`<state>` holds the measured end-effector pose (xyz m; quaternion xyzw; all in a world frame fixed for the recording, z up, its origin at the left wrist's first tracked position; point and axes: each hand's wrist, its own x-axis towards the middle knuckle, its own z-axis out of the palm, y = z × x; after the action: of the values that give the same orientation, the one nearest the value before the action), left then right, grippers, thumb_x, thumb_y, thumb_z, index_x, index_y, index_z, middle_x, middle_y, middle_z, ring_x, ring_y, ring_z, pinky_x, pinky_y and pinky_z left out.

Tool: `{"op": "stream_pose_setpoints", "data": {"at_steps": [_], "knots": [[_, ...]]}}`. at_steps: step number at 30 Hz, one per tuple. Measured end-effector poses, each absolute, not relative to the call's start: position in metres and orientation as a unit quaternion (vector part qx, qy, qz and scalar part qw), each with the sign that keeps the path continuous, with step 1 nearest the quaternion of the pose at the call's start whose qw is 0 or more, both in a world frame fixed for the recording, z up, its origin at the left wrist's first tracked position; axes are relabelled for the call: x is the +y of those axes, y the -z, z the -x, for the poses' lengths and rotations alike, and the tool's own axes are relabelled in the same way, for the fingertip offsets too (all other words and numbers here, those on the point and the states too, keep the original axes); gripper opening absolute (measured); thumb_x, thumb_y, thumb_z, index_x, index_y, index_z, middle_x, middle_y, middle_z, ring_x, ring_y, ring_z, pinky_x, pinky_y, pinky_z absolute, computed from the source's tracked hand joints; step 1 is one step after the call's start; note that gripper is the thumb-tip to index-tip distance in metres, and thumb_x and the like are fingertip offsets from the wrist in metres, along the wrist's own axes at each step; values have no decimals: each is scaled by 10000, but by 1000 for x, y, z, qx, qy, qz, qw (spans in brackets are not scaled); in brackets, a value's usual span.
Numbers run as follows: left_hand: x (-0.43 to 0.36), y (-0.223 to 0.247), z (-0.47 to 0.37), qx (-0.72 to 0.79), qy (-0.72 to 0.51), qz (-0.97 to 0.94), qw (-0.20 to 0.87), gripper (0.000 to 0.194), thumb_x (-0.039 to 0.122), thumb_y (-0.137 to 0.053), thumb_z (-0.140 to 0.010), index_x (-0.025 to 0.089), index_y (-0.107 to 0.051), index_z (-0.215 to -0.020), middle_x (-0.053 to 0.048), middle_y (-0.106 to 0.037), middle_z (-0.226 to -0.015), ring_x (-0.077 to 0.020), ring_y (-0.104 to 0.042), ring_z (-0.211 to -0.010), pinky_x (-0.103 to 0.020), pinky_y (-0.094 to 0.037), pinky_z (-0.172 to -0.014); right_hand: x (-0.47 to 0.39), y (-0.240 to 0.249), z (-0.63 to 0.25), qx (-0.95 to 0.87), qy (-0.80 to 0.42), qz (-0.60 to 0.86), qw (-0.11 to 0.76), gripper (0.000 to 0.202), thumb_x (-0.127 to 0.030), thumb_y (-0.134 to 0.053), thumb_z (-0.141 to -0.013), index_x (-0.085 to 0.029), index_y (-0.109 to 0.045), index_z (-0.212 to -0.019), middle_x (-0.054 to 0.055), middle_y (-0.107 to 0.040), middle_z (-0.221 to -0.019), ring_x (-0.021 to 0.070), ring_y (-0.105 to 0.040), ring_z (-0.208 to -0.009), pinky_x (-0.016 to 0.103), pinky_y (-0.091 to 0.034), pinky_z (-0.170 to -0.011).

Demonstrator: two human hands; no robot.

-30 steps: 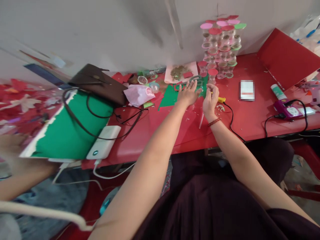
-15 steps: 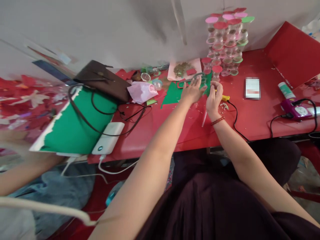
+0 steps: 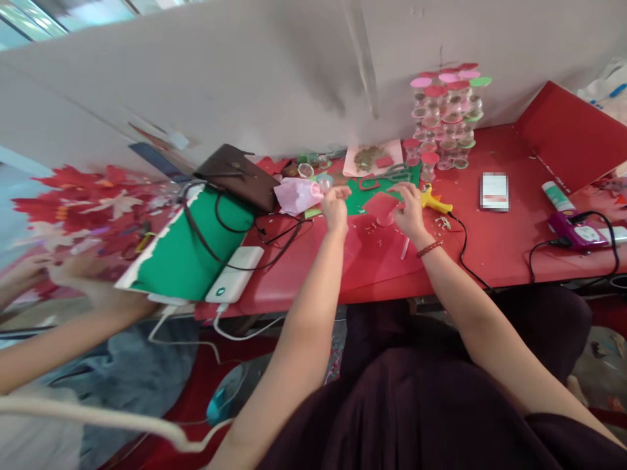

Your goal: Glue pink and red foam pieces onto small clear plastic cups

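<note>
My left hand point(image 3: 336, 207) is loosely curled, its fingers pointing right, beside the pink bag point(image 3: 292, 196) and a clear plastic cup point(image 3: 324, 181). Nothing shows in it. My right hand point(image 3: 410, 212), with a beaded bracelet, curves open, thumb and fingers apart. By its fingertips is a square of red paper point(image 3: 381, 207), with a clear round rim under its near edge; I cannot tell whether they touch. Behind lie scissors point(image 3: 396, 173) and a red paper piece with a cut-out point(image 3: 369, 184) on green paper point(image 3: 360, 203). A yellow glue gun point(image 3: 437, 202) lies right of my right hand.
A tower of clear cups with coloured discs point(image 3: 445, 117) stands at the back. Left are a brown bag point(image 3: 240, 176), a white power bank point(image 3: 235, 274) and a co-worker's arm point(image 3: 98, 294). A glue gun cord crosses the table toward its front edge. A purple power strip point(image 3: 580, 225) sits right.
My left hand has moved left, away from the scissors toward the pink bag. My right hand has opened, and the red paper square has come into view beside it. The camera view has tilted up.
</note>
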<state>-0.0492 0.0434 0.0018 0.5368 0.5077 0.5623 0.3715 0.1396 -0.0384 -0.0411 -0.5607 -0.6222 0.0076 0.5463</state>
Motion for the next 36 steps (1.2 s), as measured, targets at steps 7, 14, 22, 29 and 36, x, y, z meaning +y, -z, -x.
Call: {"op": "stream_pose_setpoints", "data": {"at_steps": [7, 14, 22, 29, 36], "knots": [[0, 33, 36, 424, -434, -578, 546, 381, 224, -809, -615, 179, -803, -993, -40, -802, -929, -216, -710, -870, -319, -542, -839, -46, 32, -141, -667, -15, 528, 525, 267, -91, -598, -830, -221, -771, -986, 102, -774, -1124, 289, -677, -1112, 497, -512, -1062], [-12, 1, 15, 348, -432, -502, 664, 342, 223, -911, -669, 183, -772, -979, -22, -798, -878, -162, -744, -809, -242, -525, -759, -48, 23, -138, -552, -122, 496, 659, 155, -348, -656, -923, -233, -754, -955, 67, -794, -973, 239, -713, -950, 411, -557, -905], [-21, -11, 19, 334, -399, -347, 780, 202, 185, -773, -795, 165, -694, -980, -44, -795, -779, -177, -749, -621, -242, -544, -562, -47, 22, -138, -482, -205, 474, 708, 234, -464, -683, -874, -237, -736, -856, 29, -769, -856, 191, -694, -821, 367, -549, -839], [-22, -12, 25, 315, -379, -344, 799, 228, 237, -677, -897, 122, -715, -1090, -94, -798, -785, -192, -753, -636, -257, -550, -588, -49, 21, -137, -513, -222, 456, 692, 285, -527, -718, -874, -252, -752, -937, 30, -784, -935, 198, -714, -895, 363, -566, -851], [-23, -15, 26, 301, -365, -331, 816, 325, 207, -598, -933, 102, -675, -1230, -109, -804, -817, -198, -753, -623, -258, -547, -575, -48, 23, -139, -514, -241, 454, 687, 291, -531, -713, -889, -244, -758, -895, 32, -785, -888, 198, -717, -862, 379, -575, -852]]}}
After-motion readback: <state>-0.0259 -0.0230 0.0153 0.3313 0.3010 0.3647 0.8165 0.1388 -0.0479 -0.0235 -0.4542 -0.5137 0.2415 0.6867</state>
